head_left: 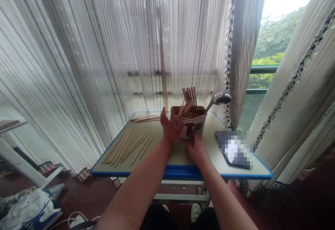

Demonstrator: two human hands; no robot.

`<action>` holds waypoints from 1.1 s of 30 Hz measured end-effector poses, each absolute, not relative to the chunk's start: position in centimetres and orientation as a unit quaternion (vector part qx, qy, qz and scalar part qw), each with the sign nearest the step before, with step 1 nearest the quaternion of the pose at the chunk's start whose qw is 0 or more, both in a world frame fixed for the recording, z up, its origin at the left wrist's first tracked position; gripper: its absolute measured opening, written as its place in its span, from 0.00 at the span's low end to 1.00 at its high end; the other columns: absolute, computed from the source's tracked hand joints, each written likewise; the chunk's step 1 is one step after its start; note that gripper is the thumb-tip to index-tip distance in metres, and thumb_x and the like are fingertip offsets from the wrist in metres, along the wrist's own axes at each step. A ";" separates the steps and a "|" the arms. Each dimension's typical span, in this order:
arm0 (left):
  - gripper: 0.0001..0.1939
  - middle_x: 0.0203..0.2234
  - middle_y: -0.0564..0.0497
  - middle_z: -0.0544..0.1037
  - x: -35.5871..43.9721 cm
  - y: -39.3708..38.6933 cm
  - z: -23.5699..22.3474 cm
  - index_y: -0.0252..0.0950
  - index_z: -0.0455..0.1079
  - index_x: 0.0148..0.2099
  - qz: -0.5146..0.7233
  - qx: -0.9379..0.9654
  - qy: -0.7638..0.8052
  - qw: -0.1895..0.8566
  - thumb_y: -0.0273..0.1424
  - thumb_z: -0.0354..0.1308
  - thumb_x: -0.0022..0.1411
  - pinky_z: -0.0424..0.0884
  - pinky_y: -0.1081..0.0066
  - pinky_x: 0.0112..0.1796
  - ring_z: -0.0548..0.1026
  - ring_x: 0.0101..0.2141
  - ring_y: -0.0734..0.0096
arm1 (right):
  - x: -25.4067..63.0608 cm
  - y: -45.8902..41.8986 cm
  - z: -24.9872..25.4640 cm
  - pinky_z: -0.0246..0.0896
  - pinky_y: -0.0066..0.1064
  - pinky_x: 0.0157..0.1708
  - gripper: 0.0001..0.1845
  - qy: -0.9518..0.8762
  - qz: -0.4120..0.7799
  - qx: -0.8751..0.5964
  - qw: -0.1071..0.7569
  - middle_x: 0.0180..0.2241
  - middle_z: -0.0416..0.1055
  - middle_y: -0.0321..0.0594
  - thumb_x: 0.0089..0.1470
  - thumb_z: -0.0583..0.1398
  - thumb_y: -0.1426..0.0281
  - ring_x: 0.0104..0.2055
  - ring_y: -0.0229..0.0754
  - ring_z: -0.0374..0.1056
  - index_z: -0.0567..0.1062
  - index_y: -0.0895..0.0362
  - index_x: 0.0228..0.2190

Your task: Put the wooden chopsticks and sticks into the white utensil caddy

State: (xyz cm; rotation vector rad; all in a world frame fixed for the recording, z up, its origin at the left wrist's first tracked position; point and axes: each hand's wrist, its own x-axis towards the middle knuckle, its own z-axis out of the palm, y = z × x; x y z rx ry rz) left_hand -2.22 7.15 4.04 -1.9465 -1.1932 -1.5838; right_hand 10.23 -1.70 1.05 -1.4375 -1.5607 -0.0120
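A utensil holder (180,129), light with a dark printed picture on its front, stands on the table before me. My left hand (170,128) grips its left side, thumb across the front and fingers up along the wall. Low on the front, my right hand (196,145) has its curled fingers against the holder near its base. Dark chopsticks (190,96) and several lighter wooden pieces (185,108) stick up out of it. A slotted metal spoon (222,98) leans out on the right.
Loose chopsticks (131,146) lie spread on the left of the blue-edged table (180,158), with another bunch (148,119) at the back left. A dark, blurred-out flat object (234,150) lies on the right. Striped curtains (104,48) hang behind; bags (31,205) sit on the floor.
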 end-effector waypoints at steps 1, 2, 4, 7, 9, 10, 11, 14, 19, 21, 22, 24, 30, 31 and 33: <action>0.36 0.62 0.33 0.40 -2.5 7.1 4.1 0.30 0.46 0.63 -0.574 -0.674 -0.427 0.182 0.46 0.47 0.59 0.49 0.50 0.55 0.43 0.61 0.48 | 10.4 -1.1 0.2 0.60 0.39 0.44 0.20 -0.627 0.011 -0.613 0.480 0.41 0.68 0.48 0.45 0.53 0.74 0.44 0.49 0.65 0.69 0.60 0.43; 0.35 0.61 0.32 0.42 -2.8 7.0 4.2 0.28 0.44 0.63 -0.590 -0.654 -0.436 0.183 0.44 0.45 0.60 0.49 0.50 0.55 0.44 0.60 0.50 | 10.6 -0.5 -0.2 0.59 0.39 0.44 0.20 -0.618 0.026 -0.628 0.473 0.41 0.68 0.49 0.45 0.53 0.73 0.44 0.49 0.65 0.69 0.61 0.42; 0.31 0.59 0.31 0.48 -3.5 6.6 4.5 0.28 0.46 0.61 -0.610 -0.611 -0.469 0.184 0.40 0.43 0.62 0.51 0.51 0.55 0.48 0.59 0.52 | 10.9 0.2 -0.4 0.59 0.38 0.42 0.18 -0.604 0.047 -0.646 0.465 0.40 0.69 0.50 0.44 0.53 0.72 0.43 0.50 0.65 0.70 0.61 0.40; 0.24 0.56 0.33 0.54 -4.8 5.2 4.8 0.29 0.54 0.57 -0.570 -0.584 -0.549 0.180 0.36 0.45 0.61 0.54 0.52 0.53 0.54 0.57 0.52 | 11.3 0.5 0.1 0.60 0.36 0.40 0.16 -0.587 0.066 -0.660 0.464 0.37 0.70 0.50 0.44 0.53 0.71 0.40 0.49 0.66 0.70 0.60 0.37; 0.26 0.57 0.32 0.54 -5.9 4.0 4.5 0.28 0.54 0.57 -0.500 -0.586 -0.612 0.182 0.36 0.48 0.59 0.54 0.52 0.53 0.54 0.57 0.50 | 11.5 0.5 0.2 0.59 0.36 0.38 0.15 -0.583 0.066 -0.664 0.464 0.35 0.70 0.49 0.44 0.53 0.70 0.39 0.50 0.66 0.71 0.60 0.35; 0.29 0.58 0.32 0.52 -6.4 3.3 4.2 0.27 0.53 0.58 -0.459 -0.586 -0.642 0.184 0.36 0.50 0.58 0.54 0.52 0.53 0.53 0.57 0.49 | 11.5 0.5 0.1 0.59 0.36 0.38 0.14 -0.583 0.064 -0.664 0.464 0.35 0.71 0.49 0.44 0.53 0.70 0.39 0.50 0.66 0.71 0.60 0.35; 0.31 0.58 0.31 0.51 -7.0 2.7 3.8 0.26 0.52 0.59 -0.416 -0.586 -0.670 0.186 0.36 0.51 0.56 0.53 0.52 0.53 0.51 0.58 0.48 | 11.6 0.5 -0.1 0.59 0.36 0.37 0.14 -0.583 0.061 -0.664 0.464 0.34 0.71 0.49 0.44 0.53 0.69 0.39 0.50 0.66 0.71 0.60 0.35; 0.28 0.57 0.30 0.55 -8.4 1.5 2.3 0.24 0.57 0.56 -0.283 -0.575 -0.752 0.157 0.35 0.50 0.56 0.54 0.52 0.52 0.51 0.58 0.46 | 11.6 0.7 -0.5 0.59 0.37 0.37 0.14 -0.588 0.056 -0.660 0.465 0.34 0.71 0.50 0.44 0.53 0.69 0.38 0.50 0.66 0.72 0.59 0.34; 0.17 0.44 0.36 0.71 -9.3 1.2 1.3 0.32 0.70 0.44 -0.179 -0.575 -0.795 0.081 0.27 0.42 0.60 0.61 0.58 0.44 0.67 0.46 0.56 | 11.6 0.3 -0.6 0.58 0.37 0.37 0.14 -0.592 0.059 -0.670 0.444 0.34 0.71 0.50 0.45 0.52 0.69 0.39 0.50 0.66 0.72 0.60 0.34; 0.19 0.43 0.38 0.72 -9.1 1.1 1.5 0.34 0.71 0.42 -0.181 -0.593 -0.779 0.090 0.24 0.40 0.60 0.62 0.60 0.43 0.68 0.44 0.59 | 11.6 0.0 -0.3 0.58 0.36 0.37 0.15 -0.587 0.066 -0.677 0.439 0.34 0.72 0.49 0.45 0.52 0.69 0.39 0.50 0.66 0.72 0.60 0.34; 0.19 0.42 0.39 0.72 -9.0 1.1 1.6 0.34 0.71 0.42 -0.180 -0.598 -0.775 0.095 0.23 0.39 0.60 0.62 0.60 0.42 0.68 0.44 0.59 | 11.5 -0.1 -0.2 0.58 0.36 0.37 0.15 -0.585 0.071 -0.678 0.440 0.34 0.72 0.49 0.45 0.52 0.69 0.39 0.49 0.66 0.72 0.60 0.35; 0.20 0.43 0.38 0.71 -8.8 0.9 1.8 0.34 0.71 0.42 -0.173 -0.599 -0.775 0.101 0.22 0.38 0.60 0.62 0.60 0.42 0.67 0.44 0.59 | 11.5 -0.4 0.0 0.58 0.35 0.37 0.16 -0.580 0.082 -0.677 0.445 0.35 0.72 0.47 0.45 0.52 0.69 0.38 0.48 0.66 0.72 0.59 0.37; 0.21 0.46 0.35 0.68 -8.8 0.9 1.8 0.30 0.68 0.46 -0.143 -0.607 -0.775 0.099 0.22 0.36 0.61 0.62 0.61 0.42 0.65 0.46 0.58 | 11.5 -0.7 0.2 0.58 0.34 0.36 0.18 -0.568 0.107 -0.679 0.453 0.34 0.72 0.45 0.45 0.53 0.68 0.38 0.48 0.67 0.71 0.58 0.39; 0.21 0.46 0.35 0.68 -8.7 0.9 1.8 0.29 0.68 0.47 -0.138 -0.608 -0.776 0.095 0.22 0.36 0.61 0.62 0.61 0.42 0.65 0.47 0.58 | 11.5 -0.7 0.2 0.58 0.34 0.36 0.18 -0.568 0.109 -0.679 0.453 0.34 0.72 0.45 0.45 0.53 0.68 0.38 0.48 0.67 0.71 0.59 0.39; 0.20 0.46 0.34 0.67 -8.7 0.9 1.7 0.29 0.68 0.47 -0.140 -0.609 -0.775 0.094 0.22 0.37 0.61 0.63 0.61 0.42 0.66 0.46 0.57 | 11.6 -0.7 0.1 0.59 0.34 0.37 0.17 -0.568 0.109 -0.678 0.454 0.34 0.72 0.45 0.45 0.53 0.68 0.38 0.48 0.67 0.71 0.58 0.38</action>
